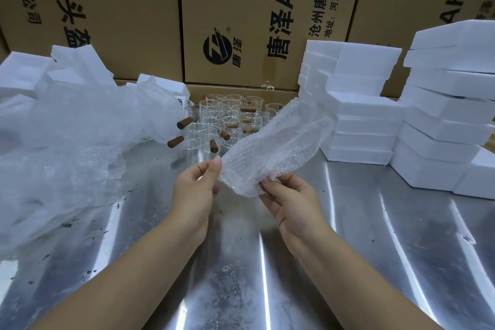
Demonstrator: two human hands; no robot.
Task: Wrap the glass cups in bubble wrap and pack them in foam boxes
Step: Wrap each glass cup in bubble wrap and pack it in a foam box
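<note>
A single sheet of bubble wrap [273,147] hangs in the air above the steel table, stretching up and to the right. My left hand [197,186] pinches its near left corner. My right hand [288,199] pinches its near right edge with curled fingers. Behind the sheet stand several clear glass cups [219,118] with brown wooden handles, grouped at the back middle of the table. White foam boxes [359,107] are stacked at the right. No cup is in either hand.
A big loose heap of bubble wrap [67,142] covers the table's left side, with foam pieces [24,72] behind it. Taller foam stacks [450,115] stand at the far right. Cardboard cartons [235,16] form a wall at the back. The steel table [241,262] shines in front.
</note>
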